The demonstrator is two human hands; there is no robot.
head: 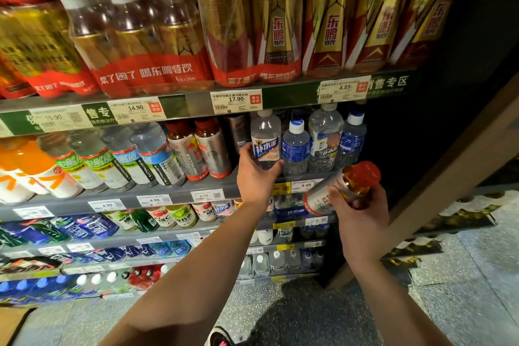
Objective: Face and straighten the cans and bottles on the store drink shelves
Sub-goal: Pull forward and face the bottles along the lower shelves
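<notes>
Left hand (257, 174) grips clear bottle (265, 139); right (358, 205) (off-shelf) holds red-capped bottle (341, 188).

Grey speckled floor (463, 289) beside a wooden frame (449, 191); dim lighting.

your left hand (257, 174) grips a clear water bottle (265, 139) w/ white cap and blue-white label, upright on the 2nd shelf, label facing out. just right of it stand three more water bottles (323, 140), upright. your right hand (356, 205) holds a silver bottle w/ red cap (341, 187), tilted, cap up-right, off the shelf. two matching silver bottles (202, 149) stand left of the gap.
</notes>
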